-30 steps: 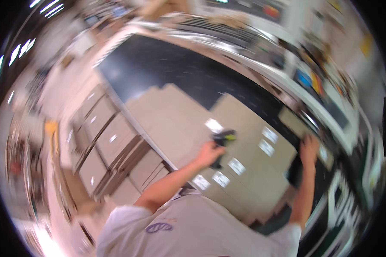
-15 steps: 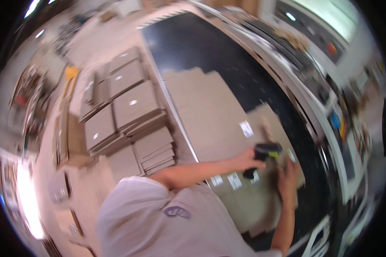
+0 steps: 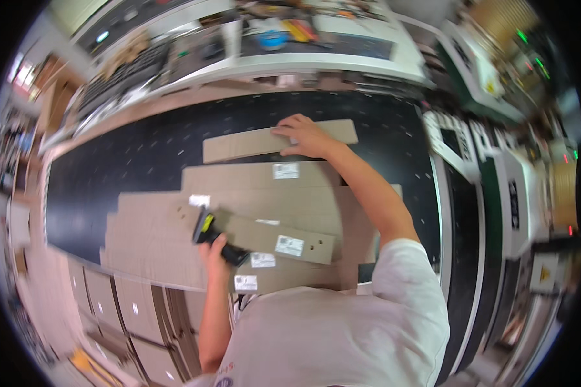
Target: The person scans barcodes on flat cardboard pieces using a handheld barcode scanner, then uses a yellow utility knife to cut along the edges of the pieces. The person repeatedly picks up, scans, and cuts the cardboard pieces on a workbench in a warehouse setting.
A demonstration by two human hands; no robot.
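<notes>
My left hand [image 3: 213, 250] is wrapped round the handle of a black and yellow handheld barcode scanner [image 3: 206, 224], held over brown boards. A narrow brown board [image 3: 332, 131] lies across the far side of the black table, and my right hand [image 3: 305, 137] grips it across its width, thumb at the near edge. Beneath the scanner and right forearm spreads a layer of flat brown boards [image 3: 239, 182], several with white labels. On top, a slanting board [image 3: 248, 230] bears a white label [image 3: 290, 246] and two small holes; the scanner partly covers its left end.
The black table [image 3: 148, 151] has a pale rim. Beyond it runs a white-edged bench [image 3: 361, 68] with tools and a blue tape roll [image 3: 272, 40]. White and green machinery [image 3: 519, 200] stands at the right. Stacks of brown panels [image 3: 139, 309] lie at the lower left.
My view has swung to the right, bringing the machinery into sight. My right hand has reached to the far side onto a narrow board. The scanner stays in my left hand.
</notes>
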